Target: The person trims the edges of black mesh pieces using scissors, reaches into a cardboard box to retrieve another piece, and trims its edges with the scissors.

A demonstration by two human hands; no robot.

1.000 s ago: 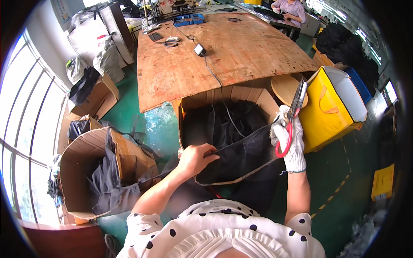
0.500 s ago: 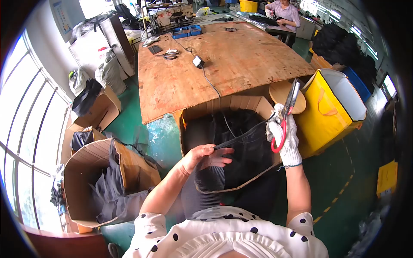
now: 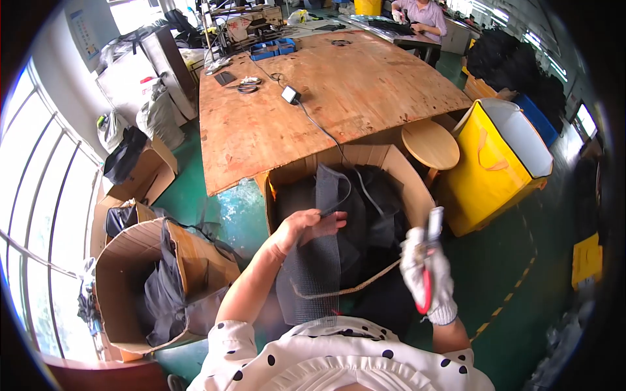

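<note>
My bare left hand (image 3: pixel 295 229) pinches the edge of a sheer black mesh piece (image 3: pixel 312 277), which hangs below the fingers toward my lap. Part of the mesh rises above that hand, with a dark band curling beside it. In a white knit glove, my right hand (image 3: pixel 417 268) grips red-handled scissors (image 3: pixel 434 225), blades pointing up and away. Motion blurs them, and whether the blades are parted is unclear. Right of my left hand, the scissors are apart from the mesh. Beneath the hands stands an open cardboard box (image 3: pixel 409 176) holding black fabric (image 3: pixel 372 225).
A wooden table (image 3: pixel 339 85) lies ahead, with a corded device (image 3: pixel 291 96) and a blue tray (image 3: pixel 272 48). A round stool (image 3: pixel 430 144) and yellow bag (image 3: pixel 486 156) stand right. Another carton (image 3: pixel 117 280) with dark fabric is left. A person (image 3: pixel 424 19) works far back.
My right hand has let go of the dark band and dropped toward me with the scissors. The band, stretched between both hands before, now curls loosely by my left hand.
</note>
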